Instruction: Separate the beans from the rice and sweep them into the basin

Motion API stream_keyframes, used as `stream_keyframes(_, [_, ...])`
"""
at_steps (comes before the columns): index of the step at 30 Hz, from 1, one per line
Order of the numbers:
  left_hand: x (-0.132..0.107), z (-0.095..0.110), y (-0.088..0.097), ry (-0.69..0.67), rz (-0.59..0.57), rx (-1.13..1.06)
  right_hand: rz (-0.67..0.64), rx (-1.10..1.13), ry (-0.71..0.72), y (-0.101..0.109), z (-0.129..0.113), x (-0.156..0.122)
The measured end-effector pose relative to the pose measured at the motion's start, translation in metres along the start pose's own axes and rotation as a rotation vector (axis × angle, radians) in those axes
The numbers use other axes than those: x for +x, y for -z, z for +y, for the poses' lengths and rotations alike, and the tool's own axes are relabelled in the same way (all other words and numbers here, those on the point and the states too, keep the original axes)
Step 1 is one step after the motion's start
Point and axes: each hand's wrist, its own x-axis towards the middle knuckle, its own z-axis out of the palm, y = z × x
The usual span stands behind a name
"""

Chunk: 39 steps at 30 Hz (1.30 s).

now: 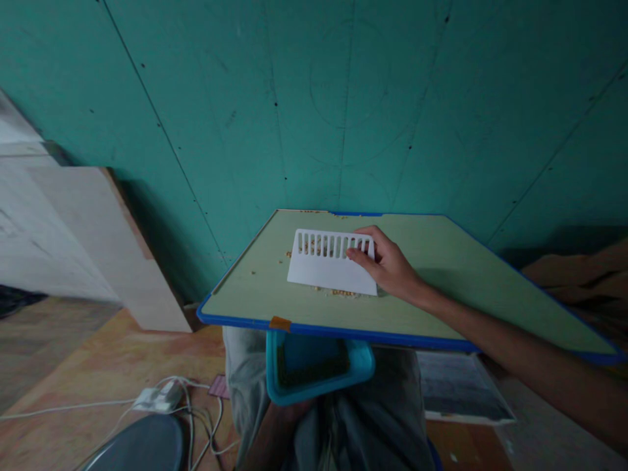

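Note:
My right hand (387, 265) grips the right end of a white slotted plastic scraper (326, 265), holding it against the pale green table top (441, 261). Small tan crumbs (343, 293) lie along the scraper's near edge and show through its slots. Below the table's blue front edge, a blue tray (318, 366) with a dark patch inside sits over my lap. My left forearm (275, 435) reaches up under that tray; the hand itself is hidden beneath it.
A teal panelled wall (314, 98) stands close behind the table. White cables and a power adapter (159, 396) lie on the wooden floor at left, beside a round grey object (137, 448). A white block (98, 242) leans at left.

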Motion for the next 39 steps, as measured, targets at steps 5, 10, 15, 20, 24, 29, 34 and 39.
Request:
stream_keyframes(5, [0.007,-0.012,0.016,-0.073,0.029,0.338,-0.013,0.014,0.004,0.0,-0.001,0.0])
stream_keyframes(10, [0.008,-0.011,0.015,-0.1,0.029,0.497,-0.023,0.026,0.0,-0.001,-0.003,-0.001])
stream_keyframes(15, [-0.04,0.011,-0.003,-0.133,0.037,0.717,-0.036,0.026,-0.004,-0.001,-0.004,-0.003])
stream_keyframes(20, [-0.071,0.029,-0.017,-0.171,0.002,0.868,-0.016,0.01,0.003,-0.001,-0.005,-0.003])
stream_keyframes(24, [-0.067,0.033,-0.023,-0.192,-0.013,0.931,-0.028,0.005,0.001,-0.001,-0.006,-0.003])
stream_keyframes(29, [-0.066,0.035,-0.026,-0.213,-0.009,0.97,-0.044,0.036,-0.003,-0.002,-0.006,-0.004])
stream_keyframes(34, [-0.067,0.034,-0.027,-0.216,-0.001,0.98,-0.061,0.071,-0.006,-0.002,-0.009,-0.005])
stream_keyframes(39, [-0.066,0.03,-0.027,-0.207,0.007,0.972,-0.067,0.096,0.0,-0.003,-0.011,-0.005])
